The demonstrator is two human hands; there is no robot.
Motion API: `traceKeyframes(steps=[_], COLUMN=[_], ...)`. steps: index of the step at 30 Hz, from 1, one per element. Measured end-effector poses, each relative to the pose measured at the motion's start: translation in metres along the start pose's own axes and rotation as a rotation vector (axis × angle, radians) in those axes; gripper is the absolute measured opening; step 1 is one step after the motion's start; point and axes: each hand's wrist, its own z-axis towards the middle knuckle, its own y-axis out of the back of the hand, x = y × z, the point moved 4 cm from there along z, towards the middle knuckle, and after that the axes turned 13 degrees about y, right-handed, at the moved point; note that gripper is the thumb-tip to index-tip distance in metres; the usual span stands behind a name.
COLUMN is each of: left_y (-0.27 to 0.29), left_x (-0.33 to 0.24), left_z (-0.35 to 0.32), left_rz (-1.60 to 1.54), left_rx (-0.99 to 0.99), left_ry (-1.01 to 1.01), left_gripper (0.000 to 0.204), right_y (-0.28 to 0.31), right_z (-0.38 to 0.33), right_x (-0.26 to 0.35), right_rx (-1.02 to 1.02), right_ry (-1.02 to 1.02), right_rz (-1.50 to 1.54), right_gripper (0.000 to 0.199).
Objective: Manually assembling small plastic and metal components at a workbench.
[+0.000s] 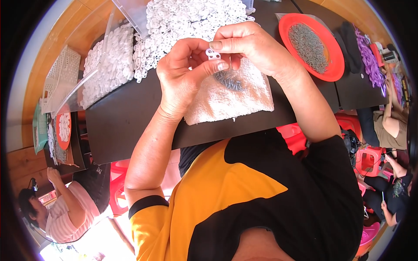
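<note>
A small white plastic piece with several round holes (214,54) is held up above a pale towel (209,108). My left hand (180,71) is closed on it, thumb along its lower edge and fingers behind. My right hand (257,48) meets it from the other side, thumb and forefinger pinched together at its top edge. Whatever lies between those right fingertips is hidden. Below the hands, a small heap of grey metal screws (228,80) rests on the towel.
A large heap of white plastic pieces (187,19) covers the far table beside a clear bin (109,56). At right sits a red plate (335,65) of screws, then purple strips (368,56). One person (72,209) works at left; others (394,191) sit at right among red stools (370,158).
</note>
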Motion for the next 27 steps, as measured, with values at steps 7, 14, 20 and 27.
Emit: traceKeyframes(steps=[7, 14, 20, 27], left_y=[0.001, 0.002, 0.001, 0.0], left_x=[-0.001, -0.008, -0.012, -0.017], left_z=[-0.001, -0.004, -0.006, -0.01], left_rz=[-0.011, 0.07, 0.112, 0.232], left_rx=[-0.03, -0.027, -0.046, -0.064], left_ry=[-0.093, -0.179, -0.212, -0.264], left_gripper=[0.026, 0.023, 0.024, 0.028], right_y=[-0.009, -0.01, -0.009, -0.01], right_z=[-0.002, -0.004, -0.005, -0.006], right_x=[0.005, 0.007, 0.01, 0.008], right_rx=[-0.021, 0.011, 0.008, 0.041], right_ry=[-0.001, -0.012, -0.006, -0.04], right_rz=[0.034, 0.014, 0.073, 0.114], right_gripper=[0.027, 0.027, 0.026, 0.021])
